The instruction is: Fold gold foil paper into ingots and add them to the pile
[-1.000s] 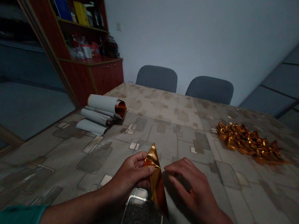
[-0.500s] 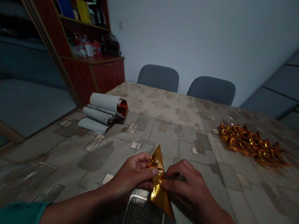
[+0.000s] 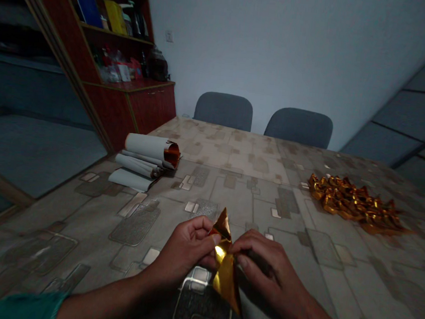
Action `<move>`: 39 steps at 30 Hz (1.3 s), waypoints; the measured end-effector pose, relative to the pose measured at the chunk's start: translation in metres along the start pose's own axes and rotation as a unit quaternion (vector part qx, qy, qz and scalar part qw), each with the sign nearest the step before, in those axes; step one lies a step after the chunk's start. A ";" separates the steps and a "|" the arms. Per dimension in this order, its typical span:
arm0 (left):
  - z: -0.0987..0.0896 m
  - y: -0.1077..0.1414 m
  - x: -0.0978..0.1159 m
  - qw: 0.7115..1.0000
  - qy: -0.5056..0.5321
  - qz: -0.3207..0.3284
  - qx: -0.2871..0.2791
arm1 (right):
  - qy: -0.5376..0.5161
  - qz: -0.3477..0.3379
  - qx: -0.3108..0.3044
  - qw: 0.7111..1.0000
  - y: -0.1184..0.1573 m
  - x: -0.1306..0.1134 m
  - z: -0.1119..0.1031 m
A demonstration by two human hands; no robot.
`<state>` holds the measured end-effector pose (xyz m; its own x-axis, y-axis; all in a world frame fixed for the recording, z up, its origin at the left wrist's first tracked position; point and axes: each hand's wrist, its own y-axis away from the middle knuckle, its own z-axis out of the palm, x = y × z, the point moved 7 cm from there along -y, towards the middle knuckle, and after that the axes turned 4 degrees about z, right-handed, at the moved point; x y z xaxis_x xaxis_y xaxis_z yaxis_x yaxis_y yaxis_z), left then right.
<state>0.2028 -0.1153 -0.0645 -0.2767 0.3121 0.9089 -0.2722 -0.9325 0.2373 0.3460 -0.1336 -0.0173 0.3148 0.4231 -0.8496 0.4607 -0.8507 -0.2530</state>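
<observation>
A piece of folded gold foil paper [image 3: 225,273], pointed at its top and bottom ends, is held upright above the near part of the table. My left hand [image 3: 192,245] grips its left side, with the thumb pressed on the front face near the middle. On the other side, my right hand [image 3: 268,265] has its fingers closed at the paper's right edge; the index finger touches the foil and the thumb lies just below. The fingertips behind the paper are hidden.
Several folded gold foil pieces [image 3: 356,203] sit in rows at the right of the patterned table [image 3: 250,155]. Curled white-backed foil sheets [image 3: 144,145] lie stacked at the left. Two grey chairs [image 3: 223,110] stand beyond the far edge, near a red-brown cabinet [image 3: 150,106].
My right thumb has come off the foil's front and sits lower, while the index finger is now at the right edge. The foil's creased middle looks smoother. The view has shifted slightly.
</observation>
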 end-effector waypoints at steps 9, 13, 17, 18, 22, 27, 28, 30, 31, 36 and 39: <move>0.006 0.003 -0.008 0.997 -0.068 0.012 -0.042 | -0.206 0.204 0.040 0.956 0.006 0.036 0.027; 0.006 0.002 -0.006 0.998 -0.028 0.018 -0.059 | -0.272 0.197 0.053 0.940 0.006 0.037 0.027; 0.004 0.001 -0.009 0.997 0.043 -0.028 -0.064 | -0.337 0.199 0.076 0.917 0.005 0.039 0.024; 0.004 0.001 -0.010 0.996 0.049 -0.034 -0.065 | -0.347 0.202 0.081 0.912 0.005 0.040 0.024; 0.001 -0.001 -0.013 0.996 0.032 -0.021 -0.076 | -0.354 0.203 0.096 0.908 0.005 0.041 0.021; -0.001 0.000 -0.014 0.996 0.050 -0.020 -0.076 | -0.333 0.189 0.115 0.917 0.006 0.040 0.017; 0.000 0.001 -0.014 0.995 0.060 -0.023 -0.073 | -0.336 0.192 0.120 0.914 0.006 0.041 0.016; 0.005 0.002 -0.012 0.992 0.087 -0.035 -0.085 | -0.337 0.197 0.132 0.911 0.007 0.044 0.016; 0.009 0.003 -0.012 0.990 0.096 -0.039 -0.096 | -0.336 0.199 0.139 0.910 0.008 0.045 0.015; 0.018 0.002 -0.015 0.985 0.108 -0.021 -0.133 | -0.341 0.210 0.187 0.897 0.012 0.055 0.012; 0.020 0.003 -0.018 0.986 0.085 -0.003 -0.146 | -0.355 0.215 0.199 0.888 0.013 0.057 0.015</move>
<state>0.2252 -0.1272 -0.0734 -0.4178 0.3658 0.8317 -0.5214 -0.8462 0.1102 0.3575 -0.1251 -0.0762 -0.2774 -0.1517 -0.9487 0.0511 -0.9884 0.1431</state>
